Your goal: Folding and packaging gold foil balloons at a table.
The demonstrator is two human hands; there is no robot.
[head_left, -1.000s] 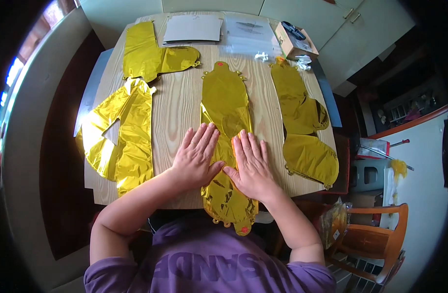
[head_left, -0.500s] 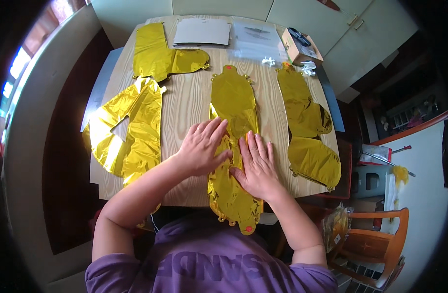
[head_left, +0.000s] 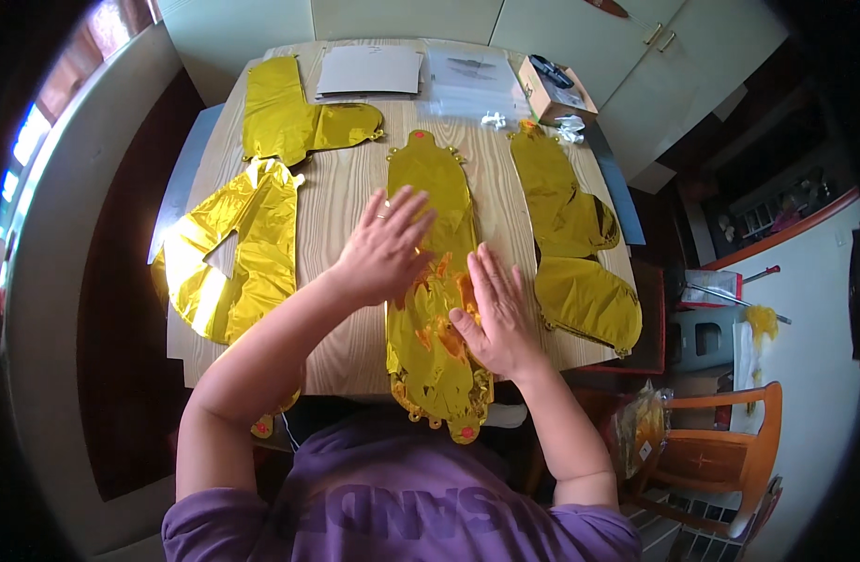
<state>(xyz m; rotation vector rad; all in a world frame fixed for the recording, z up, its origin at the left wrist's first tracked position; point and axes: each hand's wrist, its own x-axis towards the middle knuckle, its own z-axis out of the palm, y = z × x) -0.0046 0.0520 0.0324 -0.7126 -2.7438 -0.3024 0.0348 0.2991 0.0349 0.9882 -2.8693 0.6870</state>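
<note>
A long flat gold foil balloon (head_left: 432, 178) lies down the middle of the wooden table (head_left: 341, 215), its lower end hanging over the near edge. My left hand (head_left: 385, 247) presses flat on its left side with fingers spread. Lower down on the foil, my right hand (head_left: 492, 314) lies flat too, fingers pointing away from me. Neither hand grips anything.
More gold foil balloons lie flat around: one at the far left (head_left: 289, 117), one on the left (head_left: 233, 253), one on the right (head_left: 570, 234). Papers (head_left: 369, 70), a clear plastic bag (head_left: 472, 75) and a small cardboard box (head_left: 554, 89) sit at the far edge. A wooden chair (head_left: 720, 450) stands at right.
Both hands have slid farther up the middle balloon, the left hand most, pressing along the foil. The view has shifted slightly.
</note>
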